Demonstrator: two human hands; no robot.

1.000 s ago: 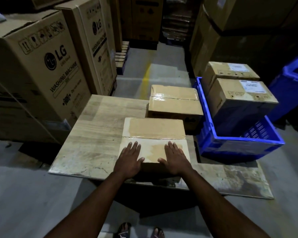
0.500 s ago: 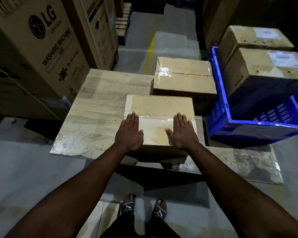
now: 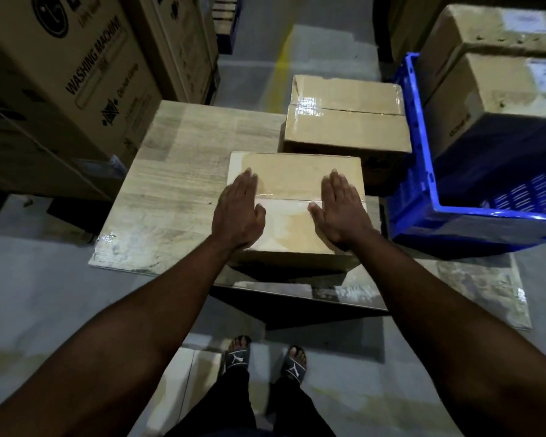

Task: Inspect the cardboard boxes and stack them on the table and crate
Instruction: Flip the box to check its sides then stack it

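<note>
Near box sits on the counter, close to its front edge, taped seam running side to side across the top. All positions below are given relative to this box.

Left hand: flat, fingers together and extended, palm down on the top face over the left end of the seam. Right hand: same posture over the right end. Neither grips anything; both lie open on the cardboard.

Second box: just behind and offset to the right, also on the counter; whether the two touch cannot be told. Blue crate: to the right, holding two more boxes, one behind the other.

Judgement: step in hand is inspection of the top, feeling along the tape, ahead of a lift.

How to do it well:
- Run palms outward along the seam, checking for lifted tape or a soft flap.
- Keep pressure light; the centre of the flaps likely gives.
- For the lift, shift the hands to the two side faces, low down, not the top.
- Front face sits near the counter edge, so draw the box straight up, not toward the body.
</note>
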